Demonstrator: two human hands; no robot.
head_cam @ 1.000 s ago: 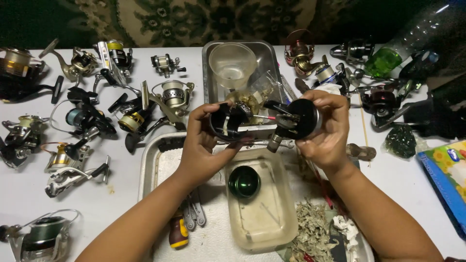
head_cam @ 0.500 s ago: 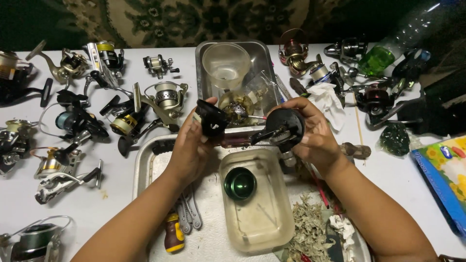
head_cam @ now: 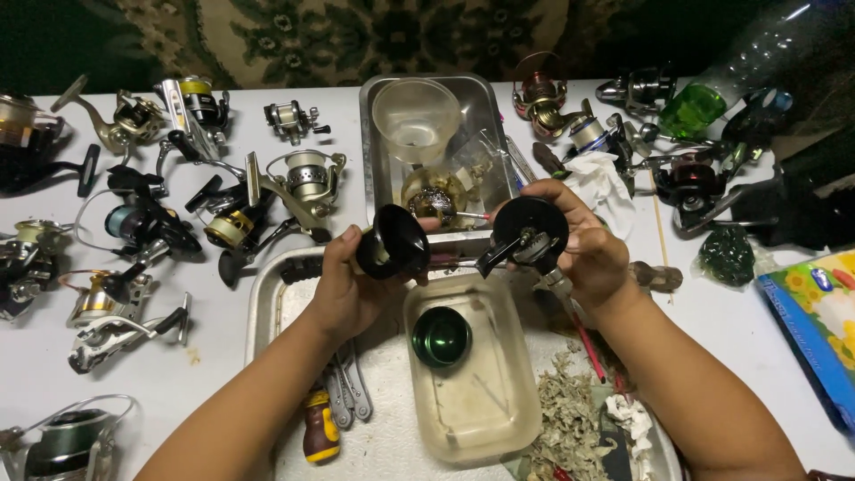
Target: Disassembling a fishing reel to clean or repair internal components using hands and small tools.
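Your left hand [head_cam: 352, 289] is clenched around a black spool-shaped reel part [head_cam: 394, 242], fingers wrapped round its rim so the open side tilts up and toward you, where the head camera can look into it. Your right hand [head_cam: 583, 254] grasps the black reel body [head_cam: 530, 236], with its dark handle arm [head_cam: 499, 256] sticking out toward the left hand. The two pieces are near each other but apart, both held up above the clear plastic tub [head_cam: 472, 374], so anything that drips or drops would land in it rather than on the surface.

That tub sits in a metal tray [head_cam: 267, 303] lined with white cloth, and a green round part [head_cam: 441, 337] lies in the tub's upper left, kept separate from the loose tools. Wrenches [head_cam: 347, 392] and a screwdriver with a red-and-yellow handle [head_cam: 319, 432] lie on the tray just below your left wrist, within easy reach. A heap of pale shredded scraps [head_cam: 570, 419] lies to the right of the tub.

Behind your hands a second steel tray [head_cam: 374, 142] holds a clear cup [head_cam: 416, 116] and a glass jar [head_cam: 436, 191] of small parts. Whole spinning reels [head_cam: 223, 223] are spread over the white surface [head_cam: 214, 365] on both sides, pushed outward so the middle is left for the hands. A crumpled white rag [head_cam: 601, 183] lies just beyond your right hand.
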